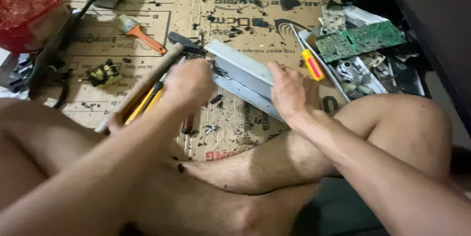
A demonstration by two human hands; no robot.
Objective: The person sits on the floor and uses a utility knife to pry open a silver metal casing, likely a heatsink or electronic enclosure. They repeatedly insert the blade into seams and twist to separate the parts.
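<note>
A long grey metal casing (244, 72) lies slanted on the cardboard in front of my crossed legs. My left hand (189, 85) is closed in a fist at the casing's left end. A red handle (186, 126) sticks out below the fist, and the tool's tip is hidden. My right hand (290, 91) rests flat on the casing's right part, fingers spread and pressing it down. Black debris is scattered around the casing.
A wooden-handled hammer (147, 81) and a yellow-black tool (145, 102) lie left of my left hand. Farther off are an orange-handled brush (143, 36), a small yellow transformer (102, 73), a yellow-red screwdriver (312, 64), a green circuit board (360, 40) on scrap parts and a red bowl (27, 10).
</note>
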